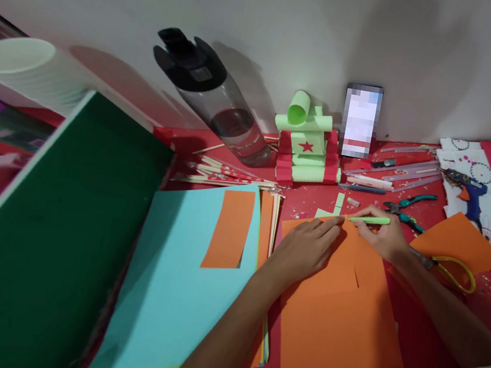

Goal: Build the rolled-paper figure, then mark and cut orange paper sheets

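Observation:
My left hand [307,248] lies flat on the orange paper [337,337], fingers stretched toward its top edge. In my right hand [380,237] is a light green pen [374,220], its tip near that edge by my left fingertips. A cut line shows in the paper below the hands. Small pale green paper pieces [339,203] lie just beyond the edge. Scissors with yellow handles [454,273] rest by my right wrist, partly over another orange sheet [462,242].
At left, a stack of coloured paper has a blue sheet [174,298] on top, bearing an orange strip [228,229]. A water bottle [221,104], green paper-roll craft [308,147] and phone [359,121] stand by the wall. Pliers [411,205] and a glue gun [470,190] lie right; a green board [52,239] stands left.

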Demonstrator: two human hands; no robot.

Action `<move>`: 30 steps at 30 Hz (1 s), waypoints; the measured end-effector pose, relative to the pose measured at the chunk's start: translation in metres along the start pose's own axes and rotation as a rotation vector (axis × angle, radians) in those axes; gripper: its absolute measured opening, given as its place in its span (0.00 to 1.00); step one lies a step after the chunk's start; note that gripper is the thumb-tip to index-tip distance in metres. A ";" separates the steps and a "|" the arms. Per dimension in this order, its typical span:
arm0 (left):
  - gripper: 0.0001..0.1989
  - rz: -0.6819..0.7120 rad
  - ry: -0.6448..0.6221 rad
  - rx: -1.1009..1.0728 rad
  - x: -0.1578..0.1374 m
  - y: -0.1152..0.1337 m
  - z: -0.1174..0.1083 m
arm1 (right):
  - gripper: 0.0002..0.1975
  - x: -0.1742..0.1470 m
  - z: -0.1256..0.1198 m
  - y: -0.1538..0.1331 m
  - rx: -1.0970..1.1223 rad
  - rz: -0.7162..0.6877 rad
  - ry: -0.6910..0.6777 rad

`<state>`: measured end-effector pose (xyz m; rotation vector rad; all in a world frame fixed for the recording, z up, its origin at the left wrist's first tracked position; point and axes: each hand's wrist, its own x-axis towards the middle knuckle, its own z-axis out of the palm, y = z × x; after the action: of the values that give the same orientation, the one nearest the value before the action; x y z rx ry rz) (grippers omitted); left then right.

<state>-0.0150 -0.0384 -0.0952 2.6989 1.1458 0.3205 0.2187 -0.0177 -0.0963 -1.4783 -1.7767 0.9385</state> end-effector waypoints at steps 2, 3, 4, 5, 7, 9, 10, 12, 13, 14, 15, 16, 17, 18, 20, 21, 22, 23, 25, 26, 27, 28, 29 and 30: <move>0.16 -0.002 -0.002 0.005 0.000 0.000 0.000 | 0.06 0.000 0.000 0.000 -0.006 0.005 0.001; 0.16 -0.003 -0.002 0.004 0.000 0.000 0.000 | 0.06 0.000 -0.001 0.001 0.000 0.005 0.002; 0.16 -0.004 -0.002 0.002 0.000 0.001 0.000 | 0.06 0.000 -0.001 0.002 0.005 0.004 0.002; 0.16 -0.005 -0.002 -0.002 0.000 0.001 0.000 | 0.06 0.000 -0.001 0.002 0.009 0.004 0.000; 0.17 -0.002 -0.001 -0.016 0.000 0.000 -0.001 | 0.07 0.000 0.000 0.003 0.017 0.008 -0.011; 0.17 0.004 -0.001 -0.034 0.000 0.000 -0.001 | 0.08 0.000 0.000 0.005 0.032 0.014 -0.020; 0.17 0.004 -0.002 -0.043 0.000 0.000 -0.001 | 0.08 0.000 0.001 0.005 0.044 0.017 -0.021; 0.17 0.003 -0.003 -0.059 0.000 0.000 -0.002 | 0.08 0.001 0.001 0.006 0.065 0.022 -0.021; 0.17 0.002 -0.003 -0.068 0.000 0.000 -0.002 | 0.08 0.001 0.001 0.007 0.067 0.022 -0.022; 0.17 0.000 -0.003 -0.077 0.000 -0.001 -0.002 | 0.08 0.001 0.001 0.007 0.064 0.022 -0.024; 0.17 0.000 -0.001 -0.088 0.000 -0.001 -0.002 | 0.07 0.000 0.001 0.008 0.059 0.021 -0.026; 0.17 0.000 0.001 -0.099 0.000 -0.001 -0.002 | 0.07 0.000 0.001 0.009 0.055 0.020 -0.027; 0.17 0.002 0.004 -0.110 0.000 -0.001 -0.003 | 0.07 0.000 0.000 0.009 0.056 0.021 -0.028; 0.17 0.004 0.007 -0.122 0.000 -0.002 -0.003 | 0.07 0.000 0.000 0.009 0.063 0.023 -0.028; 0.16 0.005 0.018 -0.154 0.000 -0.003 -0.004 | 0.08 0.000 0.000 0.010 0.092 0.032 -0.025; 0.15 0.006 0.025 -0.176 0.000 -0.003 -0.004 | 0.09 0.000 0.000 0.010 0.109 0.037 -0.019; 0.15 0.006 0.031 -0.200 0.000 -0.004 -0.005 | 0.09 0.000 0.000 0.009 0.126 0.042 -0.015; 0.15 0.004 0.038 -0.226 0.000 -0.005 -0.005 | 0.09 0.001 0.001 0.009 0.146 0.046 -0.011; 0.15 0.002 0.047 -0.275 0.000 -0.008 -0.006 | 0.10 0.002 0.001 0.007 0.198 0.056 -0.003; 0.15 0.002 0.048 -0.294 -0.001 -0.009 -0.006 | 0.11 0.003 0.000 0.004 0.228 0.062 0.000; 0.15 0.001 0.045 -0.308 -0.001 -0.010 -0.006 | 0.11 0.004 -0.001 0.001 0.259 0.069 0.005; 0.15 -0.001 0.041 -0.317 -0.001 -0.011 -0.006 | 0.12 0.004 -0.003 -0.003 0.287 0.077 0.011; 0.16 -0.001 0.034 -0.324 -0.001 -0.012 -0.006 | 0.12 0.004 -0.006 -0.009 0.308 0.084 0.013; 0.16 -0.001 0.027 -0.330 -0.001 -0.013 -0.006 | 0.13 0.003 -0.009 -0.016 0.321 0.087 0.007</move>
<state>-0.0266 -0.0298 -0.0935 2.4128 1.0005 0.4996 0.2175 -0.0154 -0.0778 -1.3561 -1.4833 1.1985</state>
